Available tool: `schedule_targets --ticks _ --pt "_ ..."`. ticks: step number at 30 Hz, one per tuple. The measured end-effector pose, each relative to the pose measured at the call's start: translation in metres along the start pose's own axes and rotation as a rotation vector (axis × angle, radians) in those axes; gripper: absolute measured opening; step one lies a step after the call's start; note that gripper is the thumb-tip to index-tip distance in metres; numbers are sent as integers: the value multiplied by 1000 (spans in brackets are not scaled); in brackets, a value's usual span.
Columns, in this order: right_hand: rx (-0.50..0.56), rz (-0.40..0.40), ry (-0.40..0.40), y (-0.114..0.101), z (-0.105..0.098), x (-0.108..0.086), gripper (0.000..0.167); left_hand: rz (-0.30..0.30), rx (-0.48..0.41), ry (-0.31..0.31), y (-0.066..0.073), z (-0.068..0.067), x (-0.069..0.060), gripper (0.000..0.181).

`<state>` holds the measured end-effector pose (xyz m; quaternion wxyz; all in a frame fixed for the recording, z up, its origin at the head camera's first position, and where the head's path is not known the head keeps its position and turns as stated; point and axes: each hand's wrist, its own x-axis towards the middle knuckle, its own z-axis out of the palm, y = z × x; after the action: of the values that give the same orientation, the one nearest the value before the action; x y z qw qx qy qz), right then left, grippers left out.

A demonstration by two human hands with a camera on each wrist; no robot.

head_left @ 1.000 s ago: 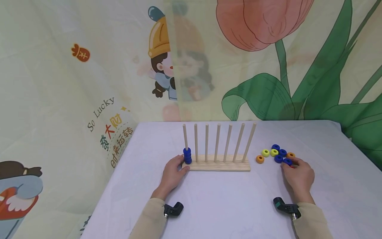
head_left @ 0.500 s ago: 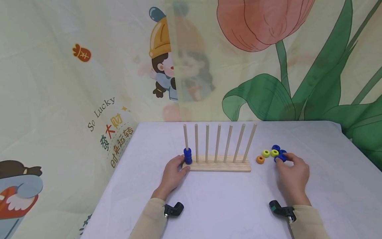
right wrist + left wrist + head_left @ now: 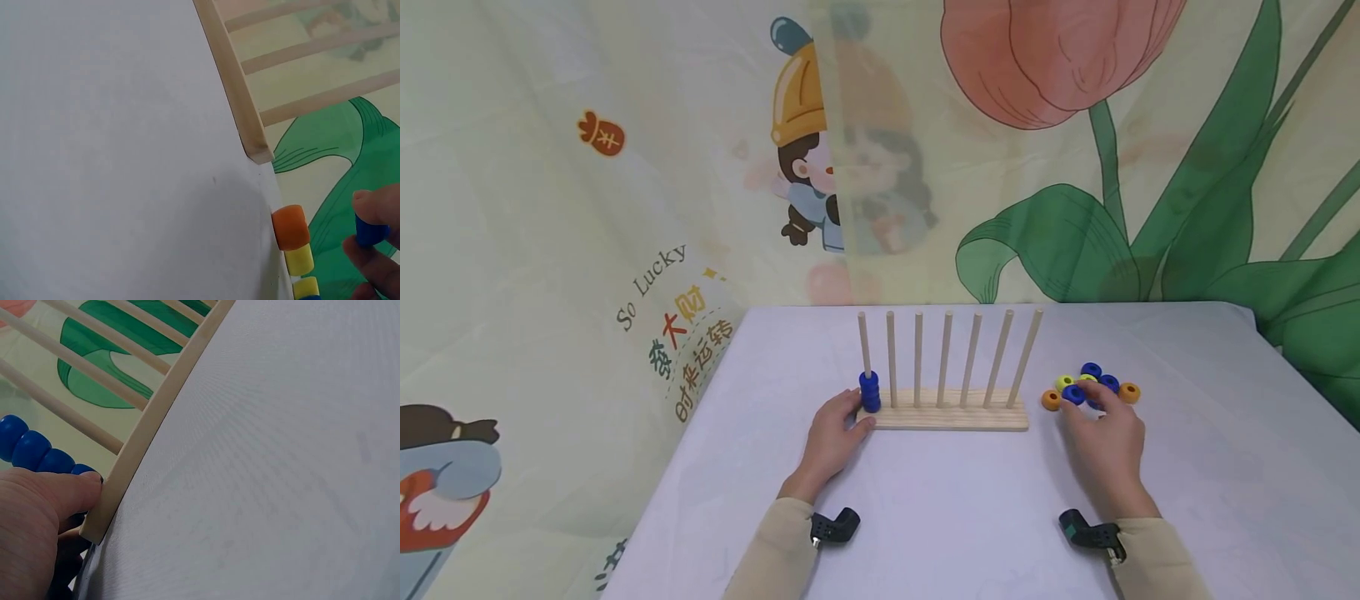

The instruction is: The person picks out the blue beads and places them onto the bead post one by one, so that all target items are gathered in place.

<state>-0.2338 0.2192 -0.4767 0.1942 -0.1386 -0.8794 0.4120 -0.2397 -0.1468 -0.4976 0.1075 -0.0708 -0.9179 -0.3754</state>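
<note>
A wooden peg rack (image 3: pixel 951 419) with a row of upright dowels stands on the white table. Its leftmost dowel carries a stack of blue beads (image 3: pixel 869 392). My left hand (image 3: pixel 833 442) grips the rack's left end, thumb in front beside the lowest bead; in the left wrist view the thumb (image 3: pixel 75 490) presses the base, the other fingers mostly hidden. Between thumb and fingers, my right hand (image 3: pixel 1108 446) pinches a blue bead (image 3: pixel 1072 394), held up off the table in the right wrist view (image 3: pixel 371 230). It hovers over the loose beads, partly hiding some of them.
Right of the rack lie loose beads: an orange bead (image 3: pixel 1051 400), a yellow bead (image 3: pixel 1063 382), a blue bead (image 3: pixel 1091 369) and another orange bead (image 3: pixel 1129 392) among them. A printed curtain (image 3: pixel 895 150) hangs behind the table.
My right hand has picked a blue bead from the right side of the loose group and carried it leftward. My left hand has stayed on the rack's end.
</note>
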Motion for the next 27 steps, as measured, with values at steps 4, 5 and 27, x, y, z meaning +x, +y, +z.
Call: schedule_targets --ticks 4,5,27 --pt "-1 -82 -59 -3 3 -5 42 -9 1 0 0 0 -1 49" --pt "-7 -111 -76 -4 4 -6 42 -11 2 0 0 0 -1 49" --pt "23 -279 -410 -17 26 -28 38 -14 -5 1 1 1 -1 49"
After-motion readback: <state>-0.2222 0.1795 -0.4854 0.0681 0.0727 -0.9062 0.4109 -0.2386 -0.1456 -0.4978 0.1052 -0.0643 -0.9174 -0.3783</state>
